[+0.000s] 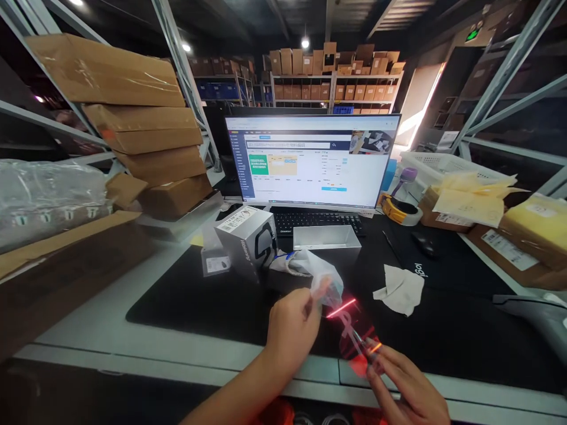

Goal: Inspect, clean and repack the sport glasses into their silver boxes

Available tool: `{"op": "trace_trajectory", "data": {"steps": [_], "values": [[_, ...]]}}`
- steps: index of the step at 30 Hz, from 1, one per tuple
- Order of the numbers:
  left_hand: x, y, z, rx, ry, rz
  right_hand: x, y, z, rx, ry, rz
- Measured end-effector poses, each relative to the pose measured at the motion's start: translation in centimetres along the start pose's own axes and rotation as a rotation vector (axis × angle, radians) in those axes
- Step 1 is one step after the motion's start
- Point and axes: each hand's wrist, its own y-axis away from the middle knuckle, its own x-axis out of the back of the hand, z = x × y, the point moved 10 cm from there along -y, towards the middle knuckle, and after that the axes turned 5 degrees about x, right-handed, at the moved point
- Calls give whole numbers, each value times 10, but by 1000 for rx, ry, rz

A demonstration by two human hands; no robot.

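My left hand [295,324] is closed, its fingertips pinching the lower end of a translucent white plastic bag [328,274]. Low on the right, my right hand [405,381] grips a slender silvery tool [355,339] between thumb and fingers; its exact kind is blurred. Red light streaks fall across the tool and my right fingertips, between the two hands. Behind the bag a crumpled whitish cloth [287,264] with a blue mark lies against a grey printed box [248,239]. An open silvery box part [326,238] sits before the keyboard.
A monitor [310,159] stands behind the keyboard [316,222]. To the right are a crumpled tissue [401,289], a mouse [424,244], tape rolls [401,211] and a grey handheld device [531,316]. Stacked cartons [150,130] rise at left; packed cartons [527,242] stand at right.
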Motion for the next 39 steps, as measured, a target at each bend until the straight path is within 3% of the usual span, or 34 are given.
{"op": "trace_trajectory", "data": {"steps": [4, 7, 11, 16, 21, 24, 25, 26, 30, 33, 36, 39], "values": [[-8, 19, 31, -334, 127, -42, -9, -2, 5, -59, -11, -17], [0, 36, 42, -496, 175, 16, -7, -2, 7, -98, 30, 30], [16, 42, 31, -468, 171, 76, -2, -7, -4, -31, 125, 90], [40, 48, 14, -386, 105, 196, -2, -26, -32, 236, 128, 49], [60, 62, 29, -642, 70, 130, 1, -39, -47, 388, 133, 4], [93, 42, 39, -681, 107, 108, 0, -36, -47, 407, 104, -28], [105, 24, 40, -604, 106, 106, -1, -34, -46, 410, 95, -42], [105, 5, 45, -547, 69, 9, -3, -32, -46, 410, 90, -54], [74, -54, 79, -439, -286, -411, -5, -25, -43, 406, 110, -63], [36, -68, 93, -430, -626, -659, -8, -22, -44, 430, 126, -83], [7, -66, 94, -455, -877, -787, -9, -20, -43, 445, 125, -102], [-11, -62, 95, -556, -946, -797, -9, -23, -42, 434, 114, -100]]}}
